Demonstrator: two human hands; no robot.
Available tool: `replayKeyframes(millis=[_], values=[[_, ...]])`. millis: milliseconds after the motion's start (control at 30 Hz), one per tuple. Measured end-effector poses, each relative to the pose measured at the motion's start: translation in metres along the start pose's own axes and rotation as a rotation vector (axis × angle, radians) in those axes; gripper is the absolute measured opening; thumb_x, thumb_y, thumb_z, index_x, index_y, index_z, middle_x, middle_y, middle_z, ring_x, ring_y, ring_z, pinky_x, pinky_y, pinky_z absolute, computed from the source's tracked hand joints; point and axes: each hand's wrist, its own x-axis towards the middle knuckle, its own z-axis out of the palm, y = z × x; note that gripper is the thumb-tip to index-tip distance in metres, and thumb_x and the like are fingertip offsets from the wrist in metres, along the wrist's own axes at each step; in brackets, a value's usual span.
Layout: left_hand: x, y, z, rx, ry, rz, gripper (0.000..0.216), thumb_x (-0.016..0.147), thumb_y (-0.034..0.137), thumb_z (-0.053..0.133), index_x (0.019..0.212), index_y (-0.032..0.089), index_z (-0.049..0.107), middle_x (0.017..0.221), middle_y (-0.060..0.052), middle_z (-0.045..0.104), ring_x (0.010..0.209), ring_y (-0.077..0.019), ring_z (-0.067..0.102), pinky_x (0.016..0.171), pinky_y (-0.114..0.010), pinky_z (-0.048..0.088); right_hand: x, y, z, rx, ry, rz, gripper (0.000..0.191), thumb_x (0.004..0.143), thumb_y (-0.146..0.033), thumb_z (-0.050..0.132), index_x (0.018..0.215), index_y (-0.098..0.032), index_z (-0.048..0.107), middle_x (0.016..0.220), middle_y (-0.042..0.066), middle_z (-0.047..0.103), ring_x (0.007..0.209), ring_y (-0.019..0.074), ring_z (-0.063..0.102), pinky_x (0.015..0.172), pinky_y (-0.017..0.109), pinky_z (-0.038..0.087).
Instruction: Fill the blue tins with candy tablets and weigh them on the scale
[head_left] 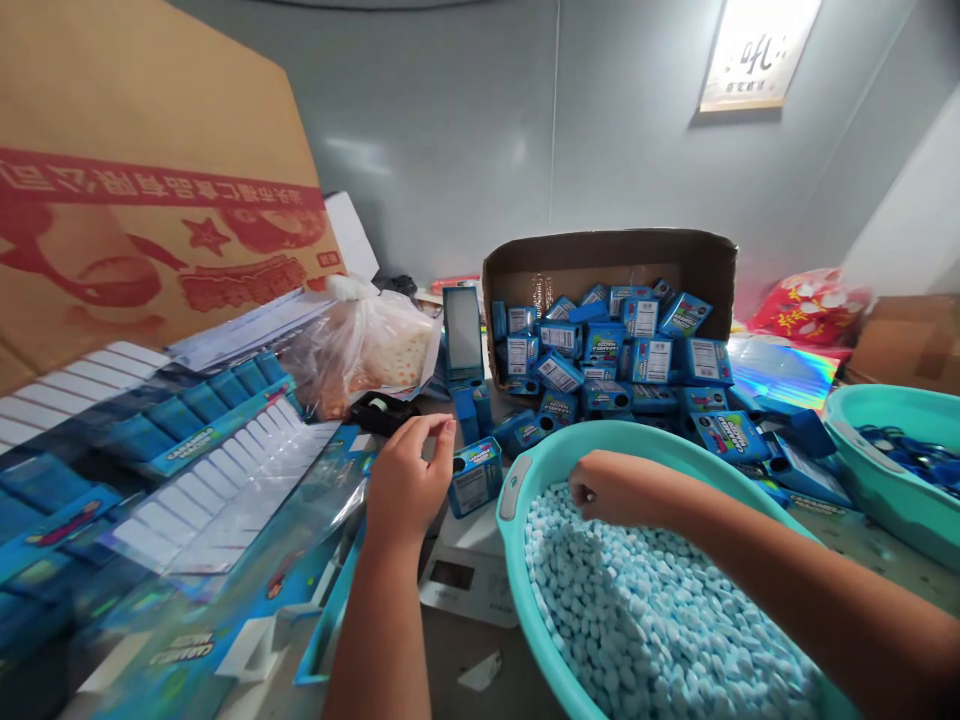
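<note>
Two bare forearms enter from the lower edge of the view. Left hand (405, 480): no glove, ring, watch or wristband visible. Right hand (604, 487): likewise bare, no jewellery seen. No sleeve shows on either arm up to the frame edge. Fingernails short and unpainted where visible.

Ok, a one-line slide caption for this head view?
Right hand dips into teal basin of pale blue tablets; left hand steadies a small blue box on a scale.

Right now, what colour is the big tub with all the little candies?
The tub is teal, seen best in the head view.
</note>
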Motion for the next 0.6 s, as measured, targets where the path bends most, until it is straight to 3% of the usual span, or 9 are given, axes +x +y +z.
replayKeyframes(millis=[400, 600], values=[[0.0, 0.002, -0.004, -0.007, 0.069, -0.053, 0.029, 0.095, 0.037, 0.048, 0.095, 0.017, 0.07, 0.096, -0.008, 0.073, 0.093, -0.0216, 0.066, 0.086, -0.03, 0.046, 0.004, -0.001, -0.009, 0.146, 0.225, 0.028, 0.012, 0.075, -0.011, 0.063, 0.077, -0.015, 0.074, 0.074, 0.003, 0.071, 0.065, 0.0129, 0.055, 0.059, 0.024, 0.035], [0.001, -0.003, -0.002, -0.126, 0.025, -0.171, 0.032, 0.092, 0.043, 0.049, 0.092, 0.02, 0.071, 0.097, -0.009, 0.074, 0.097, -0.0255, 0.065, 0.089, -0.034, 0.046, 0.03, -0.029, -0.038, 0.181, 0.346, -0.072, 0.012, 0.08, -0.016, 0.067, 0.088, -0.015, 0.076, 0.084, 0.003, 0.072, 0.071, 0.0121, 0.059, 0.066, 0.021, 0.041]])
